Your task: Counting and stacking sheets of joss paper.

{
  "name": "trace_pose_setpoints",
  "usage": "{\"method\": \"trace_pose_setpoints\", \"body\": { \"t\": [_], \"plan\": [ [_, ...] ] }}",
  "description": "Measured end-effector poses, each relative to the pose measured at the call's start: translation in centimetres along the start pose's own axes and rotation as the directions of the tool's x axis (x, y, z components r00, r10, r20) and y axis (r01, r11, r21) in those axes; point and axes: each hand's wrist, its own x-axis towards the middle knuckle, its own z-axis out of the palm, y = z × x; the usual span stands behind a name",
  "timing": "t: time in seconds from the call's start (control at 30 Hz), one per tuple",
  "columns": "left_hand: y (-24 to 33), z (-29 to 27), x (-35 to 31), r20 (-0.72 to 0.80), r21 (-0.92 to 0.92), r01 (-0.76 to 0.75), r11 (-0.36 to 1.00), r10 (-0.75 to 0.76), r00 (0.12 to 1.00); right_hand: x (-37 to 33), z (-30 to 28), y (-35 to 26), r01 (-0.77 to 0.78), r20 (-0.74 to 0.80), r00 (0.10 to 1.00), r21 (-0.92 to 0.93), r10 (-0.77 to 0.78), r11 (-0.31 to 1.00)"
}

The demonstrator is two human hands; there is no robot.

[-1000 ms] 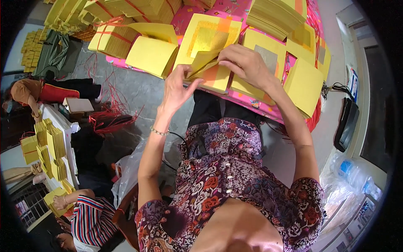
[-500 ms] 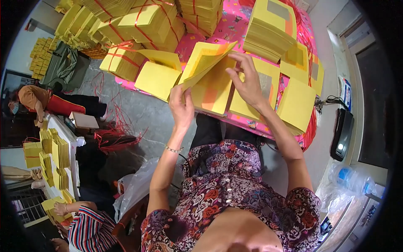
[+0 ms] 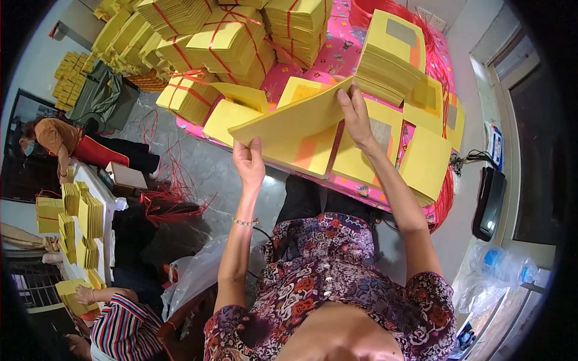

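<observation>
A thin sheaf of yellow paper (image 3: 295, 123) is stretched tilted between my two hands. My left hand (image 3: 249, 163) pinches its lower left corner, thumb on top. At the opposite upper right corner, my right hand (image 3: 356, 115) grips it between thumb and fingers. Beneath the sheaf lies a yellow paper stack with an orange patch (image 3: 309, 151), partly covered by it. Right of that is another yellow stack with a grey-silver patch (image 3: 380, 133). How many sheets I hold cannot be made out.
A pink patterned cloth (image 3: 313, 81) covers the table. Bundles tied with red string (image 3: 229, 42) stand at the back left, a tall stack (image 3: 391, 57) at the back right. Red strings hang off the right edge. Two other people work at a white table (image 3: 103, 210) on the left.
The sheaf has been lifted and spread flatter, its left corner swinging left and down with my left hand. My right hand has closed on the upper right corner.
</observation>
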Motion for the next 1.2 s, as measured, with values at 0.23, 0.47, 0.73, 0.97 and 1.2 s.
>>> {"method": "trace_pose_setpoints", "body": {
  "t": [0.23,0.47,0.73,0.97,1.2],
  "plan": [
    [1.5,0.9,0.5,0.157,-0.048,0.044,0.998,-0.036,0.987,0.0,0.4,-0.9,-0.055,-0.008,0.998,0.043,0.056,0.998],
    [3.7,4.8,0.3,0.396,-0.172,0.277,0.945,-0.191,0.898,-1.8,3.1,-1.8,-0.322,0.308,0.931,0.433,0.198,0.842],
    [3.2,6.0,0.7,0.532,-0.162,0.343,0.925,-0.211,0.820,-3.4,2.4,-3.6,-0.201,0.369,0.925,0.288,0.085,0.936],
    [3.8,5.6,1.0,0.345,-0.206,0.381,0.901,-0.298,0.890,-3.7,-0.3,-2.5,-0.458,0.205,0.888,0.480,0.412,0.748],
    [4.8,6.3,1.9,0.307,-0.113,0.461,0.880,-0.410,0.859,-4.9,-0.4,-3.7,-0.229,0.209,0.953,0.029,0.218,0.973]
  ]
}}
